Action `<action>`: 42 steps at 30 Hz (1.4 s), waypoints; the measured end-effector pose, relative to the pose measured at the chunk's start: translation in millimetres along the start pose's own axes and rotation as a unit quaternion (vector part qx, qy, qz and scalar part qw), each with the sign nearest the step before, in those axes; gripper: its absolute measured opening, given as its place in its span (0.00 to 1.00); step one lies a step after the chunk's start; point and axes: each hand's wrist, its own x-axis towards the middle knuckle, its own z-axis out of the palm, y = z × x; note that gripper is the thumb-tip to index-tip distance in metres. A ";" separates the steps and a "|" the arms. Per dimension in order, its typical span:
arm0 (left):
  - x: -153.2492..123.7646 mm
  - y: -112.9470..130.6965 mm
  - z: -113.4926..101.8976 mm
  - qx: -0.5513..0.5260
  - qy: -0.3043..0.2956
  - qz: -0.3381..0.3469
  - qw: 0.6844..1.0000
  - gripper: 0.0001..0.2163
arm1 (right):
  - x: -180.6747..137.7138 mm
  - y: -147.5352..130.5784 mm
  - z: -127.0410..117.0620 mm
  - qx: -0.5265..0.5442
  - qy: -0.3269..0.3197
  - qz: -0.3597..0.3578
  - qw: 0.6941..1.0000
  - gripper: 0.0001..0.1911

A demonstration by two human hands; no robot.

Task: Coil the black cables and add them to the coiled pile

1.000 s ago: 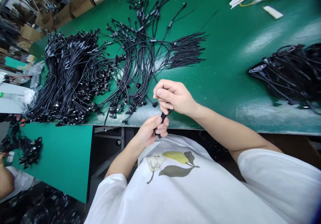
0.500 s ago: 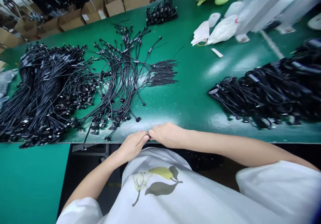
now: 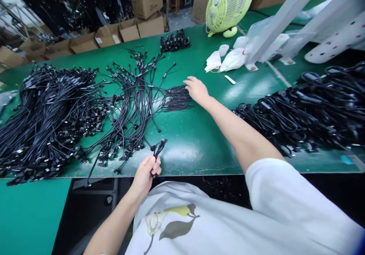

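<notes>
My left hand (image 3: 146,172) is closed around a folded black cable (image 3: 160,148), held upright near the table's front edge. Over the right end of a stack of thin black ties (image 3: 177,99), my right hand (image 3: 196,89) stretches out with its fingers apart. Its fingertips are at the tie ends; whether they touch them is hard to see. Just left of the ties lies a loose spread of short black cables with connectors (image 3: 134,99).
A large heap of black cables (image 3: 54,110) covers the left side. Bundled cables (image 3: 308,114) lie at the right, a small black pile (image 3: 174,40) at the back. A green fan (image 3: 228,5), white bags (image 3: 234,60) and a slanting post (image 3: 281,23) stand at the back right.
My hands were together at the table's edge and have parted. My right hand has moved forward to the ties. The left has stayed near the edge, and its folded cable now shows.
</notes>
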 end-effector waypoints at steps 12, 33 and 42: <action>4.2 17.8 -1.7 -0.135 0.020 0.033 0.990 0.15 | -64.4 -8.9 -10.9 -0.055 0.068 0.038 0.995 0.19; 9.8 3.3 -21.1 0.346 0.102 0.254 0.897 0.09 | -183.5 -160.8 -23.1 -0.057 0.137 -0.520 0.841 0.15; 17.0 4.9 -33.6 0.130 -0.034 -0.001 0.991 0.13 | -175.2 -178.1 -40.9 -0.199 0.024 -0.646 0.736 0.15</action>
